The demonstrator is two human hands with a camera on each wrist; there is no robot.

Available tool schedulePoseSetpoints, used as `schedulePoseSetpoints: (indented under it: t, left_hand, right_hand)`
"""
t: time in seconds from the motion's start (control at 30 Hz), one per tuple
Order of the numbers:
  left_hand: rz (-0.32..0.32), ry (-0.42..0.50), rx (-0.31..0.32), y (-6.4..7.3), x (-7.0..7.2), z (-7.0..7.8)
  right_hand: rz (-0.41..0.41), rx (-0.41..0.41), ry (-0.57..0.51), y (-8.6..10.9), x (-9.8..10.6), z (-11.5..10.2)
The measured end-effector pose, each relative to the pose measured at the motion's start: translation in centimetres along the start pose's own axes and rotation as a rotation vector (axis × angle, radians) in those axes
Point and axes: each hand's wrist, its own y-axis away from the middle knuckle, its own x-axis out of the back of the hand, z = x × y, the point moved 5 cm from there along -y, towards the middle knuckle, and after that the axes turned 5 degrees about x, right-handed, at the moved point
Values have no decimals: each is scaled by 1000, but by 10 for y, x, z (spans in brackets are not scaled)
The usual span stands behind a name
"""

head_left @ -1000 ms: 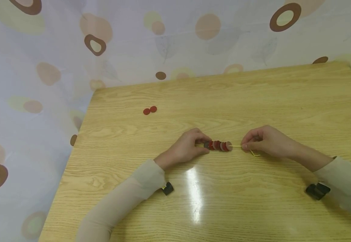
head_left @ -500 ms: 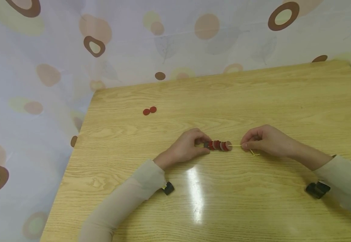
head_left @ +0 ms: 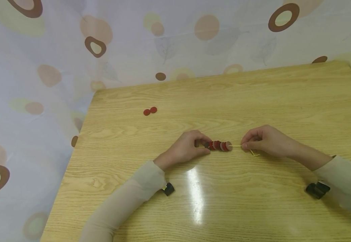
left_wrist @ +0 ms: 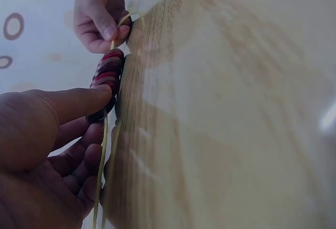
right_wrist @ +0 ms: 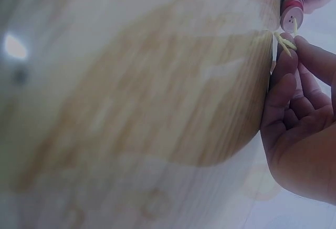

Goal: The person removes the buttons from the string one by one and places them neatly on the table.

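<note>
Several round buttons [head_left: 219, 145], red, pinkish and dark, sit face to face in a row on a yellow string [head_left: 236, 146]. My left hand [head_left: 187, 148] pinches the row's left end, dark button included, between thumb and fingers. To the right, my right hand [head_left: 269, 141] pinches the string a little way from the last button, and a short tail hangs below its fingertips. Holes show in the pink end button [right_wrist: 292, 19] in the right wrist view. In the left wrist view, string strands [left_wrist: 100, 171] run from the row past my left palm.
Two red discs [head_left: 146, 112] lie side by side on the wooden table [head_left: 254, 101], farther back and left of my hands. A patterned curtain [head_left: 181, 40] hangs behind the table and along its left side. Light glares on the tabletop in front.
Both hands stay almost where they were, with the button row between them. The bit of string that showed inside my left hand's grip has dropped out of sight in the head view.
</note>
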Motion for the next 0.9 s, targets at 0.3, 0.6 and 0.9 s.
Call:
schedulePoseSetpoints:
  t: [0.3,0.6,0.9]
  left_hand:
    - [-1,29,4,2,2,-2]
    - [15,57,14,4,4,-4]
    - [41,52,5,6,5,-4]
  right_hand:
    - [-3,2,11,-1,-1,0]
    - [0,-9,7,-2,-1,1]
    - [-4,3,11,-3,0,3]
